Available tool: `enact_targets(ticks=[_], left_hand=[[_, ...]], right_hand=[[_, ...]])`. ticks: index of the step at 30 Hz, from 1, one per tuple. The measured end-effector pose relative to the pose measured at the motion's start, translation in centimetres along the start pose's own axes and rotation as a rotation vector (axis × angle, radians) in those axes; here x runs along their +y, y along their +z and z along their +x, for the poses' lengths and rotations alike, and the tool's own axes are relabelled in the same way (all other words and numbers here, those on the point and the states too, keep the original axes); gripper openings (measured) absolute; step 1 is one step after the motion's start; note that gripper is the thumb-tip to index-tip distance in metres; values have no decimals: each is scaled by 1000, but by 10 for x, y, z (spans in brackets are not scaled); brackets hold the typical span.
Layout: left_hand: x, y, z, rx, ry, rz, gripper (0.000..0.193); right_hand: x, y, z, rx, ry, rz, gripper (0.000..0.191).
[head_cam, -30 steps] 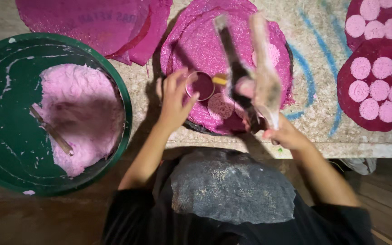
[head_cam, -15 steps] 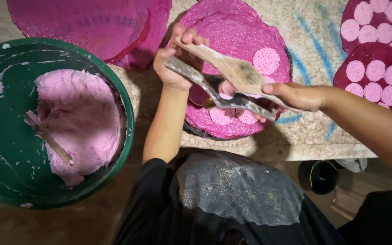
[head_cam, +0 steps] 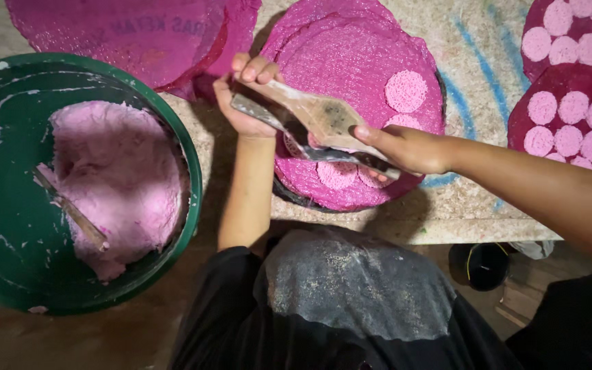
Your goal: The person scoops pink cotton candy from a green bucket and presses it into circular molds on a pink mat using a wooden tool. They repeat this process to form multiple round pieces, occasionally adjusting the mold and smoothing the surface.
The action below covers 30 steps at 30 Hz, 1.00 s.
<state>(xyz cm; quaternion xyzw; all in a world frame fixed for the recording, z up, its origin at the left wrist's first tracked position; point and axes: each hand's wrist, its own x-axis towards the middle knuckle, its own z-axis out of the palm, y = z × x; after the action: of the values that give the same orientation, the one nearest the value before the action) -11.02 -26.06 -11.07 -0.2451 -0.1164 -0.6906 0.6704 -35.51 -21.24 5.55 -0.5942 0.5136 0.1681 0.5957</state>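
A green tub [head_cam: 193, 171] at the left holds soft pink dough [head_cam: 121, 181] with a stick [head_cam: 70, 209] sunk in it. Over the grainy pink round tray [head_cam: 351, 62] bearing flat pink discs [head_cam: 405, 90], the left hand [head_cam: 244, 103] grips one end of two flat blades [head_cam: 316, 120]; the right hand [head_cam: 405, 147] clasps the other end.

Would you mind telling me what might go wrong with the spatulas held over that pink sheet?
The two spatulas cross low over the pink sheet; a slip by the right hand might smear the pressed discs. Paste may also drip off the blades. The green tub sits close by the left elbow and could be knocked.
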Motion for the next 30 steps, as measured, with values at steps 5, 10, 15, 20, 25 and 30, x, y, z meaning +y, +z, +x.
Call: enact_targets(ticks=[5, 10, 15, 20, 25, 30], left_hand=[[-23, -11, 12, -29, 8, -40, 33], [-10, -9, 36, -75, -58, -49, 29], [12, 0, 41, -97, -83, 57, 26], [21, 4, 23, -10, -80, 56, 25], [-3, -5, 9, 66, -42, 22, 22], [-19, -7, 23, 90, -6, 89, 24]], right_hand=[[3, -9, -8, 225, 138, -194, 93], [1, -4, 2, 336, 2, -172, 86], [-2, 6, 20, 318, -161, -106, 76], [-2, 15, 26, 256, -107, -92, 77], [4, 6, 9, 114, 47, 59, 87], [9, -7, 6, 306, 50, -94, 80]])
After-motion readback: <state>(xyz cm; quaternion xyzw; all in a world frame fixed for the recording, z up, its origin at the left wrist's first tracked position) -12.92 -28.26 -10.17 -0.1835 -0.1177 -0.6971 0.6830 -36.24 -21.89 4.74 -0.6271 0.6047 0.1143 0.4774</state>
